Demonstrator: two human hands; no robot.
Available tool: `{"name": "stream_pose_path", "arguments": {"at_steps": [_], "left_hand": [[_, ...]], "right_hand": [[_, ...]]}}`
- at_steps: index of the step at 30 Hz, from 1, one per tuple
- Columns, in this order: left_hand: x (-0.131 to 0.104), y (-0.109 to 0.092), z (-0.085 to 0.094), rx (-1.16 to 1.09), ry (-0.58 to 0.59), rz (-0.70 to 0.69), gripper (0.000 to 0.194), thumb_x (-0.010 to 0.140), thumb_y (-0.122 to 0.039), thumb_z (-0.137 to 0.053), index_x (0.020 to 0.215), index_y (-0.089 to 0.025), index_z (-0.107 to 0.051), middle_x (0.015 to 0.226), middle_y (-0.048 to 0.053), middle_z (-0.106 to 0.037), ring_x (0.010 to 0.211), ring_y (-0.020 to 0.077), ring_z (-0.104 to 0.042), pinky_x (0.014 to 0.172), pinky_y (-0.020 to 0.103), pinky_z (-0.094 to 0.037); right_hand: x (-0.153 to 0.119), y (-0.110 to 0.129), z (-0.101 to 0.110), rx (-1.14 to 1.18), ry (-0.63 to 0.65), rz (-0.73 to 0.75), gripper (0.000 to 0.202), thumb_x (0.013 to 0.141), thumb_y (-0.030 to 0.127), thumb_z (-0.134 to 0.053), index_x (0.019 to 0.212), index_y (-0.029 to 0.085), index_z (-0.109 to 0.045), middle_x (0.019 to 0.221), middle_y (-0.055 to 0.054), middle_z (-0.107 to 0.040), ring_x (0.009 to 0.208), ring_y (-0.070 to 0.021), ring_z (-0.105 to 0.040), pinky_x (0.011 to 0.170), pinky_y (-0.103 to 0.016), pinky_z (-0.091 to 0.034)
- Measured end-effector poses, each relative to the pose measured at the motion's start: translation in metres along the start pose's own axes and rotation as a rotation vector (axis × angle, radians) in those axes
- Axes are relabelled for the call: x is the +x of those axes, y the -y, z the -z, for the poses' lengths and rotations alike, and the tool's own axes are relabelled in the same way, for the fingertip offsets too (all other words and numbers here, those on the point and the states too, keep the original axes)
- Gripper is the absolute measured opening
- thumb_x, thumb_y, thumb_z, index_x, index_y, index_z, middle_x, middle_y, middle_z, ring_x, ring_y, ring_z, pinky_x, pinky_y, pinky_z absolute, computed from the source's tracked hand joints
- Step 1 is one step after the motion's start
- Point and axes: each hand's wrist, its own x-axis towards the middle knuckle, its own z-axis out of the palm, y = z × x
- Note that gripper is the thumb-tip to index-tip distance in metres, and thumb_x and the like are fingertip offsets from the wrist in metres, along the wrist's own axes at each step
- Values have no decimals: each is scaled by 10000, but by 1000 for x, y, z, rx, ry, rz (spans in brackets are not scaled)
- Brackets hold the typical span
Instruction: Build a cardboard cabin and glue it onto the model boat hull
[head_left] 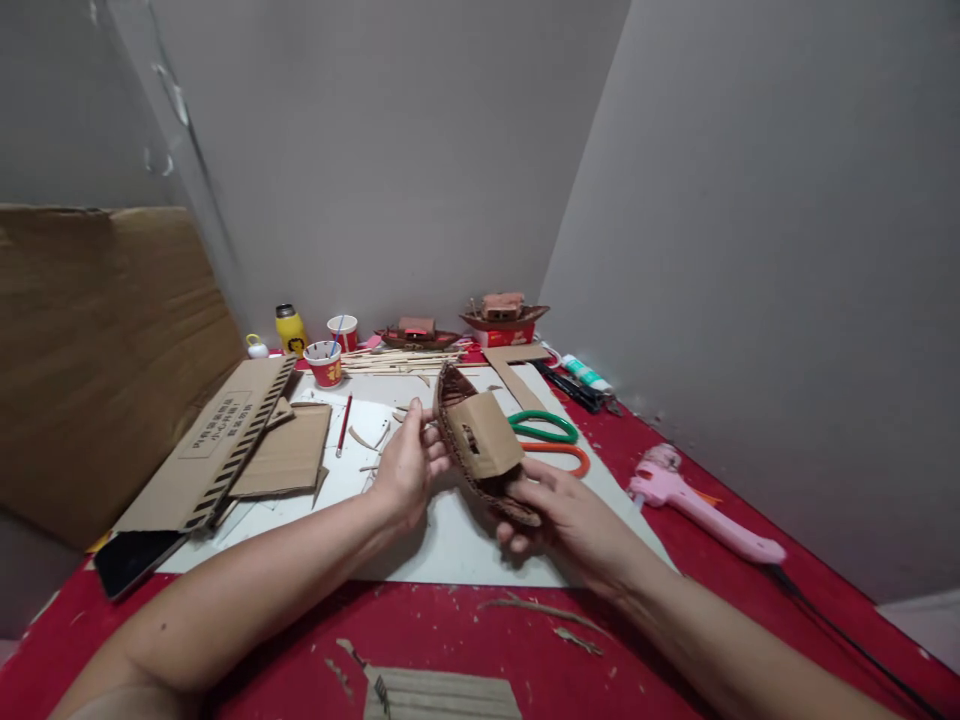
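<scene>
A small cardboard model boat with a dark brown hull is held tilted above the white sheet. On it sits a plain cardboard cabin with a cut window hole. My right hand grips the boat's near end, thumb on the upper side and fingers beneath. At the other side, my left hand has its thumb raised apart from loosely curled fingers. Those fingertips come up against the hull's left edge; whether they press on it I cannot tell. Just behind the boat lie scissors with green and orange handles, their blades hidden.
Flat cardboard, a phone and a red pencil lie left. Paper cups, thin sticks and two finished model boats stand behind. A pink glue gun with its cord rests right. Corrugated cardboard lies in front.
</scene>
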Motion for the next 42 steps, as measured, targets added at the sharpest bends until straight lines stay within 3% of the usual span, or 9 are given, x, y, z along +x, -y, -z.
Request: {"name": "stream_pose_path", "arguments": {"at_steps": [4, 8, 14, 20, 26, 30, 34, 38, 42], "left_hand": [[1, -34, 36, 123, -89, -68, 370, 953, -424, -413, 1096, -124, -575, 991, 145, -694, 770, 164, -684, 677, 262, -543], [3, -66, 80, 343, -134, -145, 293, 891, -354, -518, 1082, -140, -579, 1021, 127, -687, 771, 154, -674, 661, 254, -531], [11, -78, 117, 900, -117, -197, 131, 859, -261, -599, 917, -150, -639, 861, 51, -679, 717, 149, -638, 696, 291, -519], [34, -75, 122, 1460, -103, -123, 311, 925, -334, -587, 1187, -167, -594, 1207, 94, -614, 1021, 225, -624, 861, 438, -540], [57, -71, 120, 1737, -102, -76, 339, 923, -331, -590, 1223, -173, -575, 1235, 100, -600, 1039, 232, -622, 868, 443, -539], [60, -70, 120, 1793, -123, -95, 332, 926, -345, -585, 1207, -169, -581, 1213, 95, -607, 1019, 224, -625, 862, 442, -539], [60, -72, 119, 1764, -162, -152, 321, 857, -283, -622, 1157, -172, -600, 964, 82, -683, 882, 227, -646, 773, 358, -502], [60, -74, 117, 1672, -171, -196, 344, 784, -237, -570, 1121, -178, -602, 756, 49, -698, 697, 216, -637, 605, 277, -416], [59, -75, 118, 1603, -147, -224, 320, 766, -218, -544, 1075, -173, -614, 683, 27, -684, 616, 198, -611, 578, 266, -383]], "right_hand": [[0, 6, 14, -132, -70, -15, 387, 804, 340, -624, 1143, 179, -531, 675, -11, -659, 481, -125, -628, 383, -183, -489], [5, 8, 18, -233, -30, -40, 475, 832, 338, -591, 1258, 159, -479, 695, -35, -674, 473, -143, -642, 368, -200, -500], [23, 1, 15, -303, 80, -94, 467, 874, 346, -550, 1280, 129, -472, 708, -59, -680, 460, -137, -643, 365, -187, -487], [35, -5, 12, -317, 86, -67, 419, 887, 390, -548, 1228, 149, -507, 805, -63, -687, 456, -112, -636, 370, -178, -481], [26, 0, 19, -344, 66, -38, 414, 899, 466, -557, 1153, 140, -564, 672, -7, -643, 412, -89, -606, 359, -148, -435], [21, 3, 24, -377, 34, -17, 486, 897, 469, -562, 1236, 122, -533, 574, 24, -606, 424, -106, -604, 384, -170, -447], [20, 3, 28, -371, -39, 27, 610, 871, 473, -583, 1334, 96, -459, 558, 38, -592, 446, -116, -596, 422, -205, -462], [20, 4, 32, -349, -117, 107, 639, 839, 527, -600, 1309, 109, -491, 650, 13, -632, 478, -102, -573, 479, -230, -477], [18, 4, 34, -396, -163, 164, 609, 829, 558, -591, 1234, 106, -552, 656, -4, -632, 506, -121, -579, 511, -259, -490]]}}
